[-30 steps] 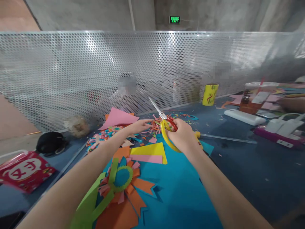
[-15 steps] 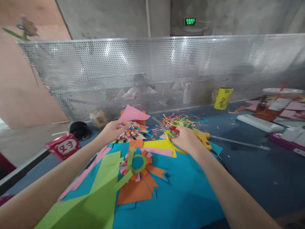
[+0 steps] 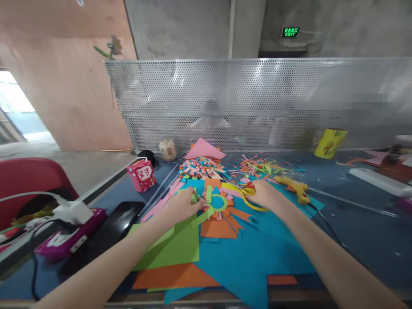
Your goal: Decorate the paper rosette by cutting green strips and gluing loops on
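Observation:
Around the handles of yellow-and-red scissors (image 3: pixel 247 189) my right hand (image 3: pixel 265 195) is closed; the blades point left over the coloured paper. My left hand (image 3: pixel 183 208) is lower left of them, thumb and fingers pinched at a small green paper piece (image 3: pixel 195 198). Just right of its fingertips lies a layered paper rosette (image 3: pixel 219 202) with a green ring, pink and orange petals and forked tails. A green sheet (image 3: pixel 175 249) lies under the left wrist. Behind is a fringed multicoloured paper bundle (image 3: pixel 201 167).
A yellow glue gun (image 3: pixel 294 189) with a black cord lies right of my right hand. Paper shreds (image 3: pixel 257 165) are heaped behind. A red-pink box (image 3: pixel 141 175), black phone (image 3: pixel 109 231) and purple power strip (image 3: pixel 71 236) are left. A perforated metal screen (image 3: pixel 193 86) borders the back.
My left hand has come from the fringed bundle back down to beside the rosette and now pinches green paper. My right hand keeps the scissors. The view has shifted left.

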Tool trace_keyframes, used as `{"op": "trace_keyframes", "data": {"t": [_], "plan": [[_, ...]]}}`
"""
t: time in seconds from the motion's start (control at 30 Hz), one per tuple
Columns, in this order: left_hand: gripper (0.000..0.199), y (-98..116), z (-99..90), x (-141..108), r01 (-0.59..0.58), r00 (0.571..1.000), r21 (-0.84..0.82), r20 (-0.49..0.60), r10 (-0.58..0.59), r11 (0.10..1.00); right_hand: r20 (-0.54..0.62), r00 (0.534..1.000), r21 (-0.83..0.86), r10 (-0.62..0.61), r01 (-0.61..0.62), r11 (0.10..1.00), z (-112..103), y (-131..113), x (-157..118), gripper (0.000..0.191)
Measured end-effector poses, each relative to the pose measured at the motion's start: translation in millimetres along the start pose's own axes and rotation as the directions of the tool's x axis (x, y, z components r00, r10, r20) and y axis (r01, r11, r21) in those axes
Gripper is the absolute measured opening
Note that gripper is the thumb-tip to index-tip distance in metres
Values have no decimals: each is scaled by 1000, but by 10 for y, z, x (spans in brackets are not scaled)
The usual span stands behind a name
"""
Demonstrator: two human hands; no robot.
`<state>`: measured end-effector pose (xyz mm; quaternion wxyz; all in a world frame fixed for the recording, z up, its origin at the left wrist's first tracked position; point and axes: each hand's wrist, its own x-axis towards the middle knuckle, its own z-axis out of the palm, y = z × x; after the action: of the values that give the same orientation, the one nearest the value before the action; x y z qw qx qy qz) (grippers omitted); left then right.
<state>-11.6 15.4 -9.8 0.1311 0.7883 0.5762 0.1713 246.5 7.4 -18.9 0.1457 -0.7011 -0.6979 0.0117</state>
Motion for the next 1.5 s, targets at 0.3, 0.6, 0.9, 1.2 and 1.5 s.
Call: {"op": "trace_keyframes", "data": {"t": [0.3,0.6,0.9,1.2,1.5], "plan": [[31,-4,128,3,-91,993,-326,38,109,941,-172,961,-44,-215,211,977,-30,-177,-7,17],[24,-70,62,71,-113,993,-691,-60,99,714,-248,918,310,-308,377,873,170,-334,-85,38],[14,63,74,-1,-263,962,-686,-132,239,679,-368,915,593,-166,369,715,194,-527,92,24],[22,56,61,-19,-348,915,-344,-327,236,872,-483,872,585,-81,390,711,17,-394,44,9],[22,171,80,-67,-275,961,-536,-139,238,799,-298,938,772,-175,345,534,-48,-596,-132,13]]}}
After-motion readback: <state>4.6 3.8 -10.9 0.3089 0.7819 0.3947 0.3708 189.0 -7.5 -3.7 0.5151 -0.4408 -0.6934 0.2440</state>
